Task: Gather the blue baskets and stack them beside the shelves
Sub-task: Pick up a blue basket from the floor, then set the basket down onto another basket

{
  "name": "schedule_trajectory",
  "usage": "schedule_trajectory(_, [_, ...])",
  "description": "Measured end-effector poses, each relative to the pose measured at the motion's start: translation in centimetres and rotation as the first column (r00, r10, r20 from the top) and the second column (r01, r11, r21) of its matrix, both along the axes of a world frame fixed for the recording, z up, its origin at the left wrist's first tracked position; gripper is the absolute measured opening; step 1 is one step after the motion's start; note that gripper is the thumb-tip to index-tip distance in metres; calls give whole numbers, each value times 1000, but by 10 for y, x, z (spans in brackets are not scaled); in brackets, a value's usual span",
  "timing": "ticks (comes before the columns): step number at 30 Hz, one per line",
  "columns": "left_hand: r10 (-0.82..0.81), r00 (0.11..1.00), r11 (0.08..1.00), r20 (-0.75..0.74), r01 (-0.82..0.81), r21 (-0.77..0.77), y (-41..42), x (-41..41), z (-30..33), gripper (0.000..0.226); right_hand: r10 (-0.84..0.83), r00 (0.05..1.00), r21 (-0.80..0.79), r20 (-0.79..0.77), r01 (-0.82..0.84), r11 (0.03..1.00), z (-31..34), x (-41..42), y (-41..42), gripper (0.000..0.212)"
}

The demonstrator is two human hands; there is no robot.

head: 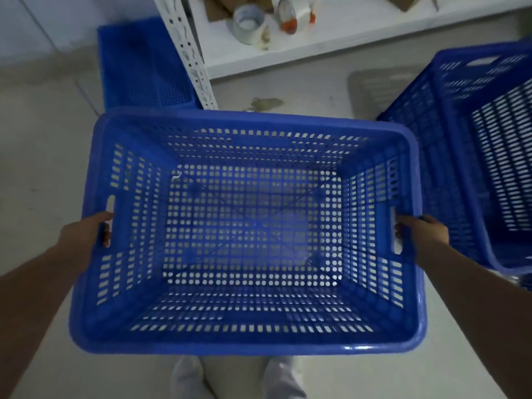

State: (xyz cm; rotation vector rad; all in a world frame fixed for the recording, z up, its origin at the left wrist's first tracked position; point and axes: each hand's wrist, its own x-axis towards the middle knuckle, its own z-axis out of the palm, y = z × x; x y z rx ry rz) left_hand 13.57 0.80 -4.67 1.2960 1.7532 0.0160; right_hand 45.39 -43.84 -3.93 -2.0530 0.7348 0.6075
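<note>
Both grips, left hand (86, 230) and right hand (421, 230), clasp the carried basket (247, 338) handles. Stack basket (144, 64) waits at 11 o'clock beside the shelves (190, 50); another basket (472, 156) remains at 2 o'clock.

You are holding a blue perforated basket (247, 234) level and open side up, empty, above the floor. A second blue basket (475, 156) is sitting tilted at the right, just beside it. A third blue basket (141, 67) is lying at the far left, beside the white shelf upright (187, 50).
</note>
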Motion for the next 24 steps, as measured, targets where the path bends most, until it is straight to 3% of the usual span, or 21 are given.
schedule_trajectory(3, [119,992,993,40,-118,-7,-8,19,0,15,-4,1000,74,-7,4,997,8,32,4,17])
schedule_trajectory(5, [166,985,986,56,-167,11,-10,31,-1,22,-2,1000,86,13,1,996,11,50,15,6])
schedule_trajectory(8, [194,978,981,70,-194,-8,-7,45,-9,26,-17,999,79,28,15,997,8,81,32,44])
schedule_trajectory(10, [218,974,976,59,-217,-17,-3,53,-18,30,-15,1000,93,22,13,996,4,101,47,54])
schedule_trajectory(15, [319,947,947,29,-317,-43,20,71,-43,35,-9,1000,131,-15,11,991,-14,146,89,51])
schedule_trajectory(24, [357,934,934,13,-357,-8,55,107,-96,36,29,999,125,-22,-26,992,-65,204,146,51])
